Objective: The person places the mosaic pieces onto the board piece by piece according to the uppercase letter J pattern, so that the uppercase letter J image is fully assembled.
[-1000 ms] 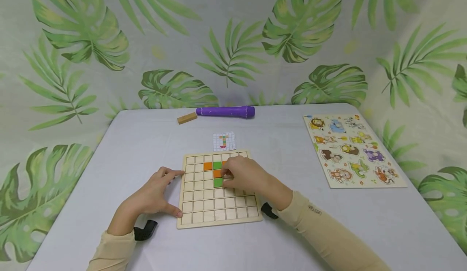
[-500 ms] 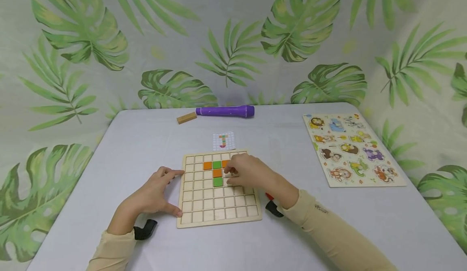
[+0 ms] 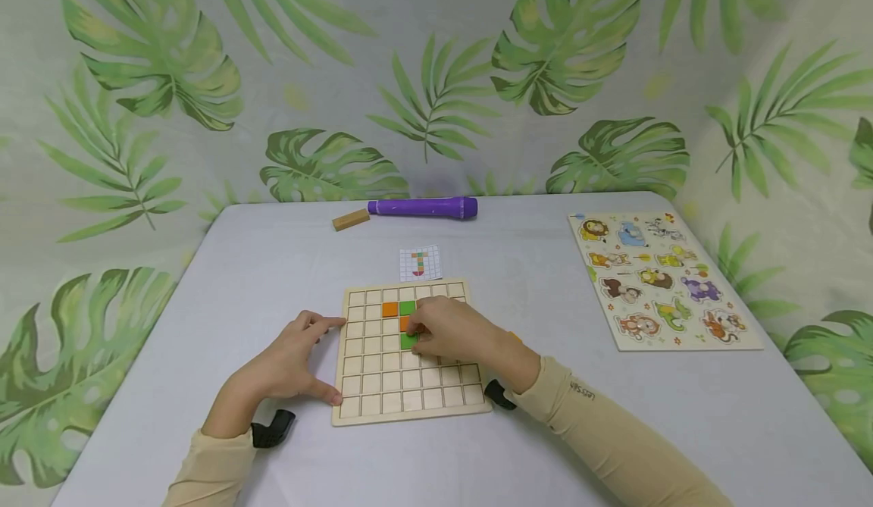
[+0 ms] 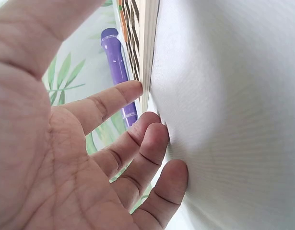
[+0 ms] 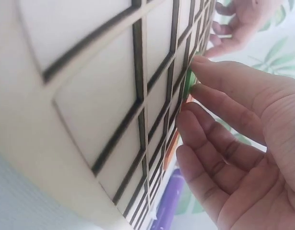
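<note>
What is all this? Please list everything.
Table: one, white, underneath
Leaf-print backdrop: one, green-white, behind table
Square wooden grid board: one, pale, table centre
Flat orange square tiles: at least two, orange, on board
Flat green square tiles: at least two, green, on board
Gridded card: one, white, colour-patterned, beyond board
Microphone-shaped cylinder: one, purple, table's far edge
Rectangular block: one, tan, beside cylinder
Animal-picture panel: one, multicoloured, table's right
Partly hidden item: one, orange, right of board
Wrist attachments: two, black, at wrists
Left hand: one, beige-sleeved, board's left edge
Right hand: one, beige-sleeved, at green tile
</note>
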### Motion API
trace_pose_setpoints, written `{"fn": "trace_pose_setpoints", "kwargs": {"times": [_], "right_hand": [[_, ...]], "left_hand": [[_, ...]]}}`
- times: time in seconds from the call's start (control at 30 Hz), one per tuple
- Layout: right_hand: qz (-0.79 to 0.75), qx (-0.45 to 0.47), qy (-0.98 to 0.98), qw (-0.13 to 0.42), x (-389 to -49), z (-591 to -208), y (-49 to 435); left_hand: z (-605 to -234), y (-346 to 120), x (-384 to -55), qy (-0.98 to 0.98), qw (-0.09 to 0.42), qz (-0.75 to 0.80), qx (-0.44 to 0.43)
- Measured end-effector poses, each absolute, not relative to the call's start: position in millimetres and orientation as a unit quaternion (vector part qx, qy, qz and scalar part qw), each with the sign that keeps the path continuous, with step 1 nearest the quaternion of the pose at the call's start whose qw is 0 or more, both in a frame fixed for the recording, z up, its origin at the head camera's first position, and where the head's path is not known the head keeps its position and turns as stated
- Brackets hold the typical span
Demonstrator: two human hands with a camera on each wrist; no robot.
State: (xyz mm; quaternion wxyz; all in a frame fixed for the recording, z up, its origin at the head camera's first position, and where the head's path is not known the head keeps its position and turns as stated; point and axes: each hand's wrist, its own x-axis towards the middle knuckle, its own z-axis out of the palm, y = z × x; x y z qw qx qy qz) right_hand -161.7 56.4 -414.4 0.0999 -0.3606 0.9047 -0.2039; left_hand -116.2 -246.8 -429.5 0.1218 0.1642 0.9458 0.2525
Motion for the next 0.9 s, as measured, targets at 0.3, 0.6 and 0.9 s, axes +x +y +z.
{"fn": "trace_pose_setpoints", "kwargs": {"times": [0.3, 0.6, 0.9], "right_hand": [[-0.22, -0.31, 0.917, 0.117, -164.0, -400.7, 80.0], [-0.242, -0.268, 0.924, 0.129, -163.9, -390.8, 140.9], [-0.242, -0.232, 0.934, 0.123, -152.9, -397.8, 179.1]], "left_hand": [[-426.2, -244.6, -113.8, 0.944, 0.124, 0.255, 0.169], [-425.8, -245.1, -114.4, 0.945, 0.123, 0.252, 0.171], [-427.8, -244.8, -114.1, 0.943, 0.13, 0.258, 0.166]]}}
